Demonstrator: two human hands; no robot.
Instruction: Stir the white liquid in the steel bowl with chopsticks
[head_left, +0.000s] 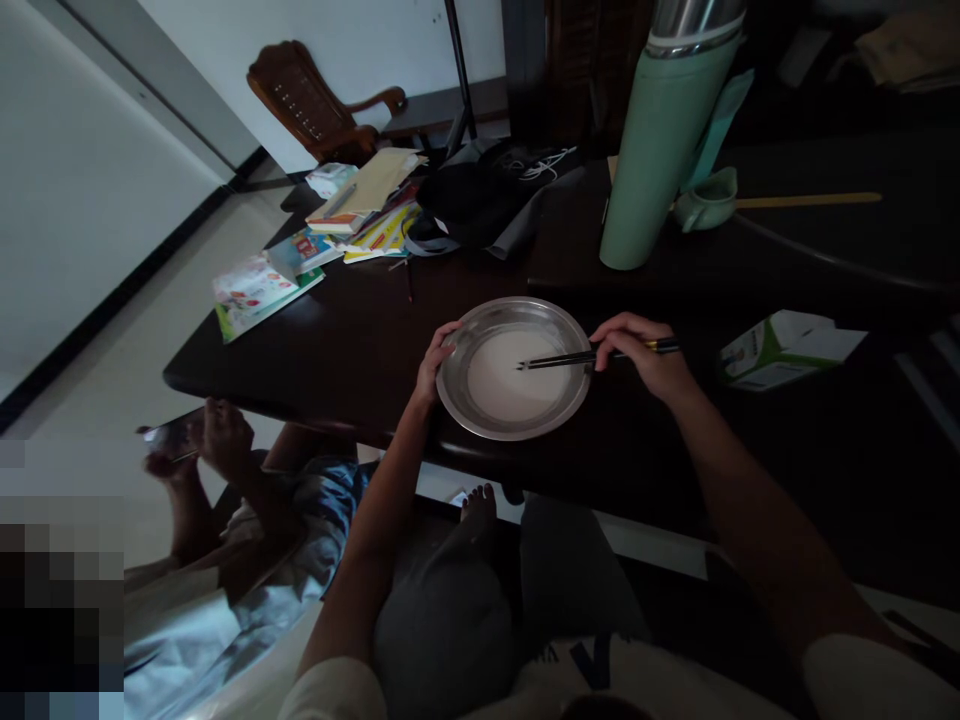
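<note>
Dimly lit white wall (390, 40) and pale floor (135, 340) — a carved wooden chair (304, 95) beyond the dark table (337, 350)

Bowl (517, 428) on table (360, 340), before flask (667, 150)

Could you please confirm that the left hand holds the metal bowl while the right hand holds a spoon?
Not quite: the head view shows the right hand holding chopsticks, not a spoon; the left hand does hold the metal bowl.
</note>
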